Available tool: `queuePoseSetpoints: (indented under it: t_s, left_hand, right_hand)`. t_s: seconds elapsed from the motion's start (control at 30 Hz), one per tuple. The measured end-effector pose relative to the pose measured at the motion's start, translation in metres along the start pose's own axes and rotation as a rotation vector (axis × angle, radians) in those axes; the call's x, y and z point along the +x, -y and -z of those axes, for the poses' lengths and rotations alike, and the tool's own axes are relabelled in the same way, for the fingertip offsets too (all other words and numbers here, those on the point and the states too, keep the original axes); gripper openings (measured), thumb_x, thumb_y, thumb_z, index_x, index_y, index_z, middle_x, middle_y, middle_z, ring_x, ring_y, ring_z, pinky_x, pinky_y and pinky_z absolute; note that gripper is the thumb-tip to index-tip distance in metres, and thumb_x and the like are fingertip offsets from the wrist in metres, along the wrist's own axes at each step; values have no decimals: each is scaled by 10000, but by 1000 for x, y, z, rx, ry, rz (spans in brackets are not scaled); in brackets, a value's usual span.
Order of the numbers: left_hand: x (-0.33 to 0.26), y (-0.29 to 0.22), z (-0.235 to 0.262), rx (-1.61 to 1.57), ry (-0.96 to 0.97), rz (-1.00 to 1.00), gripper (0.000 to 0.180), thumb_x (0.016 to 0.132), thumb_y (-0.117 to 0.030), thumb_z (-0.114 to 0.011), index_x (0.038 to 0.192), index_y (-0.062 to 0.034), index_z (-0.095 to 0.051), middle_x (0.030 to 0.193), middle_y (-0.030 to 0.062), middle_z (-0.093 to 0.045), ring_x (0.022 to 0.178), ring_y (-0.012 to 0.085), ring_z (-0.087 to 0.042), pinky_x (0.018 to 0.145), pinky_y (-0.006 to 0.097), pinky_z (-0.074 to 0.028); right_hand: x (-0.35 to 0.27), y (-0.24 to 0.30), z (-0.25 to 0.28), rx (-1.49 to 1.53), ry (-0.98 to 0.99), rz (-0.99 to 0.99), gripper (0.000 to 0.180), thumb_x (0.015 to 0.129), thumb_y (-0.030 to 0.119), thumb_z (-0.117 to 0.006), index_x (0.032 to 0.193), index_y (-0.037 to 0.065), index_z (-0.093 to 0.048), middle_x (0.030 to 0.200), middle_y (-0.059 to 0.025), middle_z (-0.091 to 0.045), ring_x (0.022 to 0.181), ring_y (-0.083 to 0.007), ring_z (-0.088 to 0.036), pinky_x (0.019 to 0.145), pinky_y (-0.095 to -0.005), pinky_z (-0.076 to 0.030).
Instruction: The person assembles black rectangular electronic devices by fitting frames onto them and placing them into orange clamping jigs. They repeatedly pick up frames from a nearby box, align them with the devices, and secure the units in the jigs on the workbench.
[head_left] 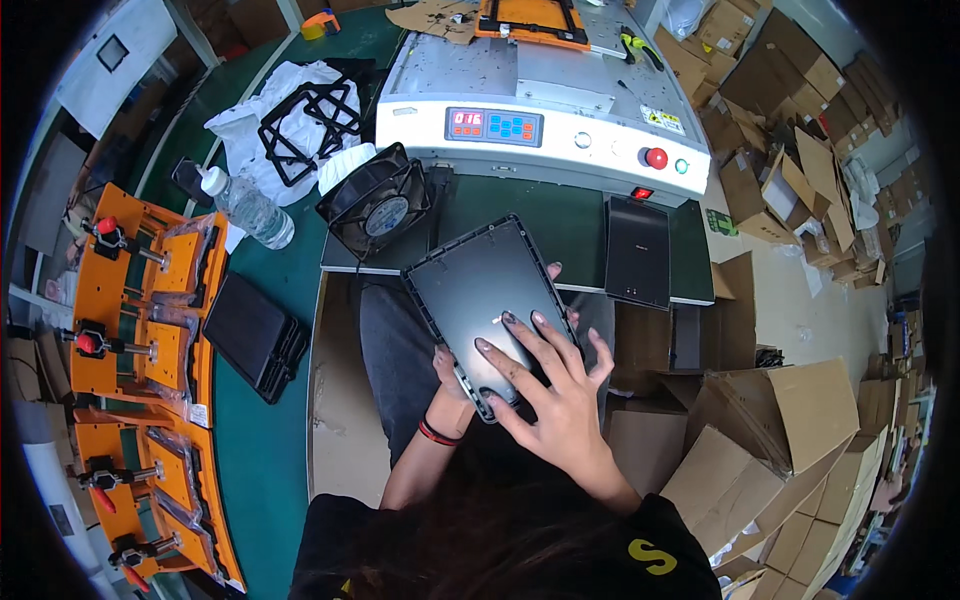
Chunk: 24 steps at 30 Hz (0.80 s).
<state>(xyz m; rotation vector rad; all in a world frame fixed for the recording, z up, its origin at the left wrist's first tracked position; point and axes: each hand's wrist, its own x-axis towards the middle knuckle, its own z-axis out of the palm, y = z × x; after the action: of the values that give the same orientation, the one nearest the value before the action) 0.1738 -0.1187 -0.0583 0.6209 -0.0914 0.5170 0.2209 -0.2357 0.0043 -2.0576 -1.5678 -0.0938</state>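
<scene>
A flat black tablet-like shell [485, 265] with a notched rim and smooth inner face is tilted over my lap, just off the green table's front edge. My left hand [447, 372], with a red band at the wrist, grips it from beneath; a thumb shows at its left edge and fingertips at the right. Across the shell's lower part, my right hand [560, 405] spreads its fingers, dark smudges on the tips. A small pale spot lies by its fingertips; whether it is a piece or a glint I cannot tell.
A black fan [378, 205] and a water bottle [250, 208] stand left of a white machine [540, 130] with a lit panel. Orange clamp fixtures [150, 320] and stacked black shells [256, 335] line the left. Another dark panel [637, 250] lies right, above cardboard boxes [780, 420].
</scene>
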Motion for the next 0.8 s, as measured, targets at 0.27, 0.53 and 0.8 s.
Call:
queuePoseSetpoints:
  t_s: [0.27, 0.53, 0.8]
  left_hand:
    - [-9, -11, -3, -454, 91, 18, 837, 889, -686, -368, 1516, -172, -161, 1533, 208, -183, 1294, 414, -375, 1052, 586, -333]
    - [-20, -33, 20, -96, 79, -205, 1155, 711, -797, -539, 1516, -100, -92, 1524, 203, -195, 1318, 434, -348, 1076, 595, -315]
    - [-72, -100, 17, 56, -236, -472, 1198, 657, -842, -530, 1521, -140, -88, 1549, 174, -153, 1328, 455, -338, 1095, 569, -318]
  right_hand:
    - [-5, 14, -6, 41, -7, 9, 497, 781, 377, -673, 1268, 295, -616, 1386, -23, -501, 1264, -237, -416, 976, -450, -205]
    - [23, -24, -5, 474, -165, 52, 428, 759, 268, -679, 1168, 145, -668, 1201, -102, -605, 1082, -275, -556, 997, -455, -295]
    - [20, 44, -84, 935, 60, 163, 466, 793, -14, -677, 1251, 41, -613, 915, -124, -604, 696, -196, -560, 659, -294, -483]
